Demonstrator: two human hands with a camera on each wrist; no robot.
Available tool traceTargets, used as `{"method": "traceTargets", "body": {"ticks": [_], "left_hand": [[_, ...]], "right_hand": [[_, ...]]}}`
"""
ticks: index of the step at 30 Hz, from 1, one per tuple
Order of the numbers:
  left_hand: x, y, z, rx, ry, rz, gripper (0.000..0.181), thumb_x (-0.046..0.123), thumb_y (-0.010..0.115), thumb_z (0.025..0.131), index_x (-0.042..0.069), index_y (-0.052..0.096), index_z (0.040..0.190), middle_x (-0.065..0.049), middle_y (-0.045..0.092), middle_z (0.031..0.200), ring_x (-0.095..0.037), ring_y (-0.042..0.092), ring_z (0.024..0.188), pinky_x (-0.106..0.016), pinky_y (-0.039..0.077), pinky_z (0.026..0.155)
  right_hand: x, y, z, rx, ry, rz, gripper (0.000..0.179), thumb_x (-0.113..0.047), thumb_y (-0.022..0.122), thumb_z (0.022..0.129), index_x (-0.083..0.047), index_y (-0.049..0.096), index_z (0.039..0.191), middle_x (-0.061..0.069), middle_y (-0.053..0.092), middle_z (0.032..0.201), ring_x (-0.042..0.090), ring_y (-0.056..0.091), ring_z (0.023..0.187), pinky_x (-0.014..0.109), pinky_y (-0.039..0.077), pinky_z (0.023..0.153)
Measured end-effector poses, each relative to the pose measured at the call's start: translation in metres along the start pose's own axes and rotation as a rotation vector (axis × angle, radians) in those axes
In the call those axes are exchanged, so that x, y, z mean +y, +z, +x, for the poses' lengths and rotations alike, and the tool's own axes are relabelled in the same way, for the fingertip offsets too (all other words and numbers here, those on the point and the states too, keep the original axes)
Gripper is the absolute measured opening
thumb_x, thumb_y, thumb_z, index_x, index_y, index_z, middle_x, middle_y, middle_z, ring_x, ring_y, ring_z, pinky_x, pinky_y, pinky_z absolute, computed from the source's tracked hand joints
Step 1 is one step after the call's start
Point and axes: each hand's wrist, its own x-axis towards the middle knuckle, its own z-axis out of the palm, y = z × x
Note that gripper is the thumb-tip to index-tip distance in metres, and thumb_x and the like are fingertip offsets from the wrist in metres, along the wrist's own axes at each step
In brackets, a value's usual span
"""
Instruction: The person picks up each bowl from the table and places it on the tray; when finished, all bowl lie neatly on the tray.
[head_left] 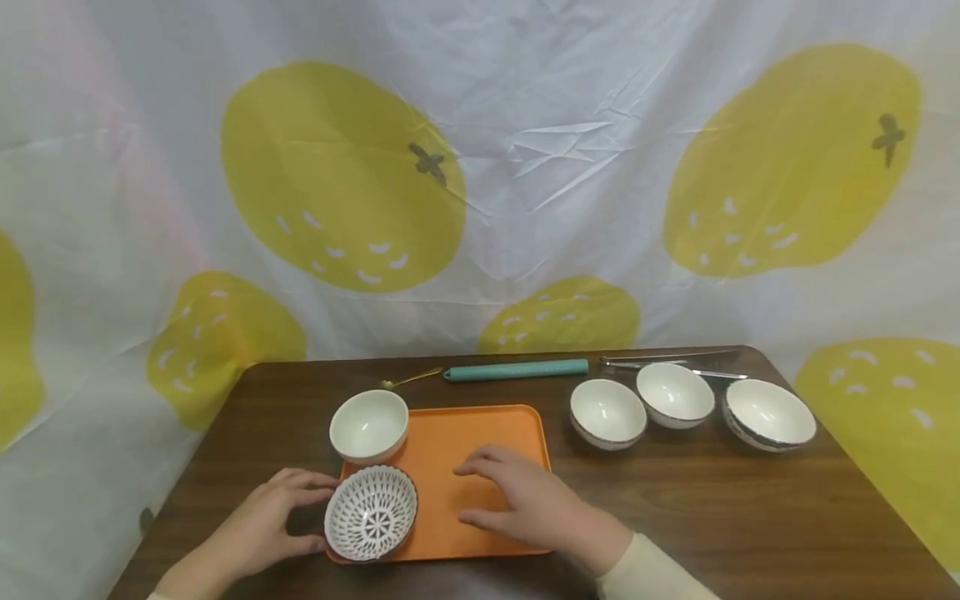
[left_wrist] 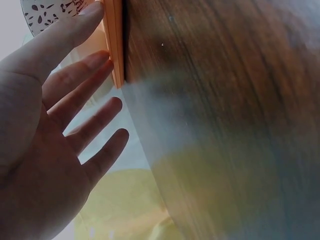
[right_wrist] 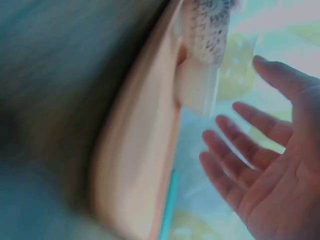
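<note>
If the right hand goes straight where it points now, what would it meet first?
Most likely the patterned bowl; the height of the right hand above the tray is unclear, so it might pass over.

You face a pale, creased cloth (head_left: 540,50) printed with big yellow fruits (head_left: 345,175), a faint pink tint on its left side. Before you, the table (head_left: 750,508) is dark brown wood grain with rounded far corners, under soft light.

Left hand (left_wrist: 50,145), orange tray (left_wrist: 116,40), patterned bowl (left_wrist: 44,12)
</note>
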Motion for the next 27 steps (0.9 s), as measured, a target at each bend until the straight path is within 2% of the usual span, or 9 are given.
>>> {"method": "traceTargets", "body": {"ticks": [5, 11, 17, 23, 27], "left_hand": [[0.001, 0.002, -0.001, -0.011, -0.008, -0.002, 0.057, 0.032, 0.094, 0.067, 0.012, 0.078, 0.119, 0.007, 0.069, 0.128, -0.025, 0.060, 0.119, -0.054, 0.054, 0.094], [0.003, 0.000, -0.001, -0.030, -0.025, -0.016, 0.057, 0.031, 0.094, 0.069, 0.011, 0.078, 0.120, 0.005, 0.069, 0.129, -0.027, 0.060, 0.120, -0.056, 0.053, 0.094], [0.003, -0.003, 0.002, -0.048, -0.045, -0.028, 0.058, 0.030, 0.093, 0.070, 0.009, 0.077, 0.121, 0.003, 0.069, 0.131, -0.029, 0.060, 0.122, -0.058, 0.053, 0.095], [0.003, -0.004, 0.003, -0.050, -0.057, -0.018, 0.058, 0.030, 0.094, 0.070, 0.009, 0.077, 0.121, 0.003, 0.068, 0.131, -0.029, 0.060, 0.122, -0.056, 0.053, 0.097], [0.004, -0.003, 0.003, -0.060, -0.065, -0.030, 0.058, 0.030, 0.093, 0.071, 0.008, 0.076, 0.121, 0.003, 0.068, 0.132, -0.029, 0.060, 0.123, -0.057, 0.053, 0.097]], "right_hand": [[0.026, -0.008, -0.030, 0.070, -0.044, 0.122, 0.040, -0.029, 0.077, 0.094, -0.016, 0.066, 0.131, -0.001, 0.065, 0.126, 0.020, 0.065, 0.108, 0.033, 0.055, 0.096], [0.049, -0.027, -0.052, 0.170, -0.097, 0.086, 0.041, -0.017, 0.081, 0.089, -0.016, 0.067, 0.128, -0.001, 0.066, 0.128, 0.022, 0.068, 0.108, 0.034, 0.057, 0.095], [0.072, -0.052, -0.059, 0.219, -0.089, 0.008, 0.044, -0.014, 0.084, 0.085, -0.013, 0.068, 0.127, 0.002, 0.067, 0.125, 0.021, 0.068, 0.111, 0.037, 0.056, 0.097], [0.090, -0.077, -0.061, 0.232, -0.001, 0.021, 0.048, -0.022, 0.085, 0.086, -0.014, 0.068, 0.130, 0.003, 0.067, 0.127, 0.024, 0.067, 0.109, 0.039, 0.058, 0.093], [0.102, -0.090, -0.060, 0.266, 0.009, -0.054, 0.052, -0.024, 0.087, 0.084, -0.010, 0.068, 0.131, 0.007, 0.066, 0.132, 0.024, 0.065, 0.116, 0.042, 0.058, 0.092]]}}
